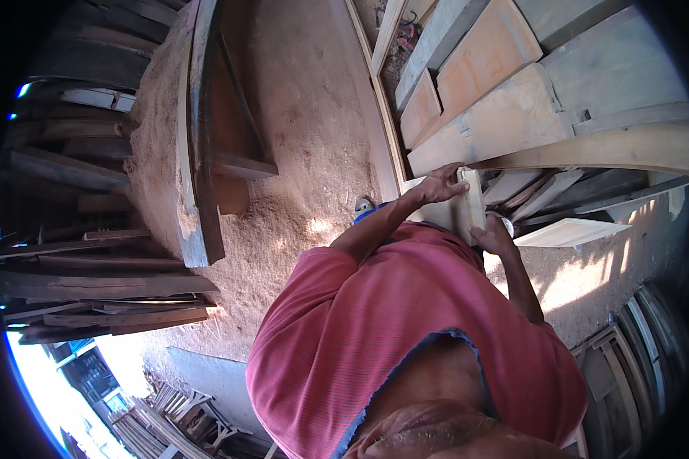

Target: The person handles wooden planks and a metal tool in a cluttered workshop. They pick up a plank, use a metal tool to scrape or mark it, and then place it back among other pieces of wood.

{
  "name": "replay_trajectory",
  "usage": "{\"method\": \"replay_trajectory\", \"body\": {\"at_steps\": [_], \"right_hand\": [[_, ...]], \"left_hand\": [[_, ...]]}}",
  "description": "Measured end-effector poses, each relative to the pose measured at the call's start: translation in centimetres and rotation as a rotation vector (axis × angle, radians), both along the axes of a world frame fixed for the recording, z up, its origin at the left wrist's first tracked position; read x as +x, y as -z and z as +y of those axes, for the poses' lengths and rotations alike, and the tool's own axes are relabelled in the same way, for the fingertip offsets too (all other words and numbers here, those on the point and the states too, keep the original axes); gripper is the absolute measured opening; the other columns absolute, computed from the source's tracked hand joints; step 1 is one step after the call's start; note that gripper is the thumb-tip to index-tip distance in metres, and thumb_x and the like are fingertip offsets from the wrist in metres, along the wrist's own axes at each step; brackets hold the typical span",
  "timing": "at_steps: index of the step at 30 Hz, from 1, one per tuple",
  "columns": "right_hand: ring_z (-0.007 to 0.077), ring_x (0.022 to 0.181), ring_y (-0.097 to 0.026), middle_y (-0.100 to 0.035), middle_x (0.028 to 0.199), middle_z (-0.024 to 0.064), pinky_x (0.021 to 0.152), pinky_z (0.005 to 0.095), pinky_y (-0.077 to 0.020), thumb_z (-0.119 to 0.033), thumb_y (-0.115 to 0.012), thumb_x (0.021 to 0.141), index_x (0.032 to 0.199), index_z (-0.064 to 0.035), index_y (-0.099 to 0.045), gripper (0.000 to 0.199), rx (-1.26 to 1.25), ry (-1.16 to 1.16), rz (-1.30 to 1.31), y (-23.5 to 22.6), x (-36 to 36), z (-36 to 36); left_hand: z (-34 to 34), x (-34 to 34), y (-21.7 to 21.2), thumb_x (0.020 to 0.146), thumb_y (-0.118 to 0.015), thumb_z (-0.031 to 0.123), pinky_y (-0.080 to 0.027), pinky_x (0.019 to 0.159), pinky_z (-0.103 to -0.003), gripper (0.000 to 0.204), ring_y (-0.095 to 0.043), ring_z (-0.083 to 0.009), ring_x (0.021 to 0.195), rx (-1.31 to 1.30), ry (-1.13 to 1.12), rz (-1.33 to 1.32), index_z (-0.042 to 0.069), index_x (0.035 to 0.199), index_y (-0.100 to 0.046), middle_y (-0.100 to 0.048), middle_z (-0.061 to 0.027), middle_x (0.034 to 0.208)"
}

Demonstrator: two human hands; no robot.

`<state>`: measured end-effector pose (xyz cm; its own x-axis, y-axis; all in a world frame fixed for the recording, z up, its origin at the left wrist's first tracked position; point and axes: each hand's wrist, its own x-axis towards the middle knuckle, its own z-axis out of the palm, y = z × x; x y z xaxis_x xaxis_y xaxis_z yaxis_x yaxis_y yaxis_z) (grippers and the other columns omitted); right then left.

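Observation:
A short, pale wooden board (473,200) is in front of my body, right of the middle. My left hand (441,184) is closed around its far end, thumb over the edge. Closer to me, my right hand (495,235) grips the same board by its near end. The board's underside and some of my fingers are hidden. Beside my right hand, a small round white rim shows, too little of it to name. A pale flat panel (573,232) lies just to the right of that hand.
Large wooden panels (497,53) lean at the far right, above a long plank (605,151). A thick dark beam (199,138) stands on the left beside stacked timber (92,287). Sawdust covers the floor (306,130). A grey sheet (214,386) lies at the lower left.

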<state>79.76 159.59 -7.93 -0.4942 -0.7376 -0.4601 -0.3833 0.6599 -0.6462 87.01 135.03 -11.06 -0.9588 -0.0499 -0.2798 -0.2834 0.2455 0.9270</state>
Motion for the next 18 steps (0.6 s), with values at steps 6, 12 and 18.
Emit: {"method": "replay_trajectory", "body": {"at_steps": [6,12,18], "right_hand": [[0.0424,0.080,-0.070,-0.067,0.079,0.0305,0.074,0.0472,-0.0538,-0.025,-0.067,0.076,0.087,0.0102,-0.068,0.037,0.035,0.031,0.045,-3.5,-0.9,-5.7],[0.0427,0.082,-0.070,-0.067,0.081,0.0314,0.074,0.0468,-0.0537,-0.032,-0.071,0.078,0.086,0.0119,-0.066,0.045,0.101,0.189,0.250,-2.2,-3.2,-6.6],[0.0384,0.093,-0.069,-0.068,0.094,0.0306,0.080,0.0449,-0.0524,-0.040,-0.075,0.076,0.094,0.0103,-0.067,0.054,-0.071,0.452,0.263,2.4,-5.4,-8.0]], "left_hand": [[-1.5,-0.3,2.3,0.091,-0.060,0.061,-0.036,0.115,-0.046,0.095,-0.039,-0.0426,0.140,-0.092,-0.212,0.005,0.004,0.156,-0.022,-0.037,-0.0296,0.152],[-1.5,-1.3,-0.3,0.087,-0.056,0.072,-0.036,0.115,-0.046,0.116,-0.033,-0.0438,0.143,0.236,-0.035,-0.355,0.001,0.158,0.003,-0.029,-0.0372,0.153],[-1.3,-0.5,6.9,0.097,-0.041,0.067,-0.037,0.113,-0.037,0.098,-0.048,-0.0384,0.135,-0.042,0.239,0.030,-0.006,0.156,-0.012,-0.044,-0.0314,0.147]]}}
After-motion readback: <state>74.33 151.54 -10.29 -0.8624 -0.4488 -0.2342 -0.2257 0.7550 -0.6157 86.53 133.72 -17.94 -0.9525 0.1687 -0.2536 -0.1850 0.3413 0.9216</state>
